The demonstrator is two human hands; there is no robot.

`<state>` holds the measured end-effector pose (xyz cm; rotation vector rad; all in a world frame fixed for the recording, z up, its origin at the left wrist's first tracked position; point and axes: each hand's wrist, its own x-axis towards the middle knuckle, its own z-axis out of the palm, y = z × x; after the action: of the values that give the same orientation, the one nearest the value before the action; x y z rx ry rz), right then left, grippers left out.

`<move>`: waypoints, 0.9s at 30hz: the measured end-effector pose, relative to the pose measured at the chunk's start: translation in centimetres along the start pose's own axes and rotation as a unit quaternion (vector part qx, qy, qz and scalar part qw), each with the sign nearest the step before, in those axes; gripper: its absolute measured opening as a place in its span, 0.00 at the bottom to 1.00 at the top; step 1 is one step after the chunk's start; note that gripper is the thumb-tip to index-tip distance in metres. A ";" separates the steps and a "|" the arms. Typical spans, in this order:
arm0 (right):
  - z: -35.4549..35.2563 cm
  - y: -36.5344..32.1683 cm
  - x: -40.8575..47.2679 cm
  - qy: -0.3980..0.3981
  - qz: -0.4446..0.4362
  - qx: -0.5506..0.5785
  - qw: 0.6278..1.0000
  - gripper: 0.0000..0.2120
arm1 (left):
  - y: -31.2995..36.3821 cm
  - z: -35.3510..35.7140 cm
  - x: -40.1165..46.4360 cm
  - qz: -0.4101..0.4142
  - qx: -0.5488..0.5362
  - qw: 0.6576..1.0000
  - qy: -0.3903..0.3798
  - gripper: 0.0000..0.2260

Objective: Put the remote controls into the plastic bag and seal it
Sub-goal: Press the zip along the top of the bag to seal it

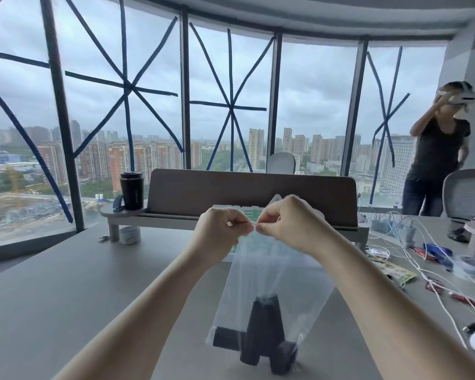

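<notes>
Plastic bag (269,272) is held up over the desk (93,283), top edge pinched in both grips, left hand (222,229) and right hand (288,223); dark remote controls (261,338) sit at the bottom.

Head-worn camera looks forward and down, close over a grey table (66,283).

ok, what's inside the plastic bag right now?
Dark remote controls sit at the bottom of the plastic bag, overlapping, so their number is unclear. Both hands pinch the top edge, hiding the seal.
</notes>
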<state>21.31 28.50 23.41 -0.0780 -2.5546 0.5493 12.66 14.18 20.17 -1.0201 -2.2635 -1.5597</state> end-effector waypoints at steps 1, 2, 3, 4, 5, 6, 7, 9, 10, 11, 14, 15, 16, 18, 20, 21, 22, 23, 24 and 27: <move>0.0 0.0 0.1 -0.001 -0.001 -0.004 1.000 0.06 | 0.1 0.1 0.0 0.001 0.001 1.000 -0.003 0.05; 0.0 0.0 0.1 -0.004 -0.001 -0.010 1.000 0.06 | 0.1 0.1 0.1 0.001 0.003 1.000 -0.004 0.06; 0.0 0.0 0.1 -0.010 -0.003 -0.016 1.000 0.06 | 0.1 0.2 0.1 0.001 0.005 1.000 -0.003 0.08; 0.1 0.0 0.1 -0.017 -0.004 -0.019 1.000 0.06 | 0.1 0.3 0.1 0.000 0.008 1.000 0.000 0.08; 0.1 0.0 0.0 -0.025 -0.006 -0.018 1.000 0.06 | 0.1 0.3 0.2 -0.001 0.010 1.000 0.003 0.09; 0.2 0.0 0.0 -0.031 -0.007 -0.019 0.999 0.07 | 0.1 0.4 0.2 -0.002 0.011 1.000 0.005 0.09; 0.4 0.0 0.0 -0.035 -0.006 -0.022 0.999 0.07 | 0.0 0.5 0.1 -0.003 0.014 1.000 0.007 0.08; 0.7 0.1 0.0 -0.039 -0.004 -0.035 0.999 0.07 | 0.0 0.7 0.1 0.000 0.029 0.999 0.017 0.07; 0.9 0.2 0.0 -0.040 -0.003 -0.041 0.998 0.07 | -0.1 0.8 0.1 0.003 0.035 0.999 0.026 0.06; 1.1 0.3 0.0 -0.041 -0.002 -0.048 0.998 0.07 | -0.2 0.9 0.0 0.005 0.040 0.998 0.038 0.05; 1.4 1.2 -0.4 -0.039 0.011 -0.067 0.997 0.08 | -1.1 0.4 -0.1 0.003 0.035 0.996 0.084 0.05; 1.4 1.7 -0.7 -0.036 0.016 -0.068 0.997 0.08 | -1.5 0.0 -0.1 -0.003 0.031 0.995 0.097 0.05; 1.5 2.1 -1.0 -0.029 0.019 -0.070 0.997 0.08 | -1.9 -0.5 -0.1 -0.010 0.024 0.994 0.107 0.05; 1.5 2.7 -1.7 -0.011 0.016 -0.074 0.997 0.08 | -2.5 -1.4 0.1 -0.019 0.012 0.993 0.119 0.05; 1.6 3.1 -2.1 0.010 0.004 -0.080 0.997 0.09 | -2.9 -2.1 0.3 -0.020 0.004 0.991 0.130 0.06; 1.6 3.2 -2.2 0.019 -0.001 -0.082 0.996 0.09 | -3.1 -2.5 0.4 -0.021 -0.002 0.990 0.136 0.07; 1.7 3.3 -2.3 0.025 -0.005 -0.084 0.996 0.09 | -3.4 -2.9 0.5 -0.025 -0.008 0.989 0.143 0.07; 1.7 3.4 -2.3 0.030 -0.007 -0.086 0.996 0.09 | -3.7 -3.3 0.5 -0.031 -0.013 0.988 0.150 0.07; 1.8 3.5 -2.4 0.033 -0.010 -0.089 0.995 0.09 | -4.0 -3.8 0.5 -0.037 -0.016 0.987 0.157 0.08; 2.1 3.6 -2.8 0.042 -0.016 -0.102 0.994 0.09 | -5.1 -5.0 0.4 -0.045 -0.023 0.983 0.178 0.07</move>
<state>22.42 30.55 18.99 -0.1283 -2.5162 0.2661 8.01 8.90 18.68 -0.5965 -2.0584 -1.6799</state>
